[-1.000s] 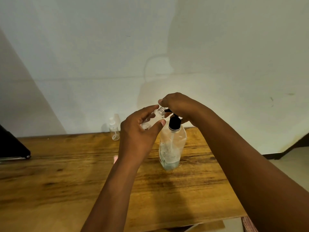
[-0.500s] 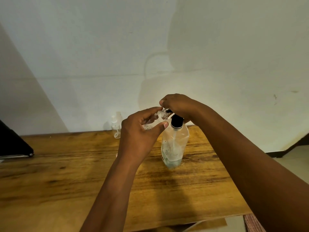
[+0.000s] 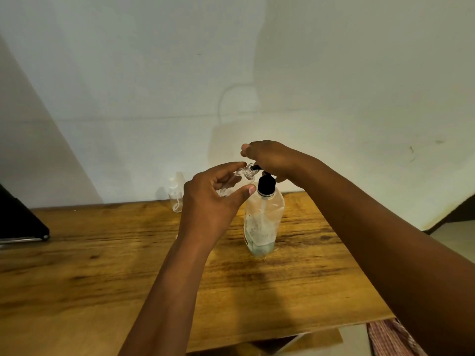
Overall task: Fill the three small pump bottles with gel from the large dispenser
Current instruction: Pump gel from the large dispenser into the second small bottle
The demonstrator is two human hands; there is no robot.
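**No readable text**

We find no word, number, brand or sign that we can read. The large dispenser (image 3: 263, 222) carries a pale label on its clear body, with dark marks along its left edge, but the print is too blurred for us to make out a single letter. The small bottle (image 3: 176, 195) at the back of the table (image 3: 102, 265) shows no lettering that we can tell.
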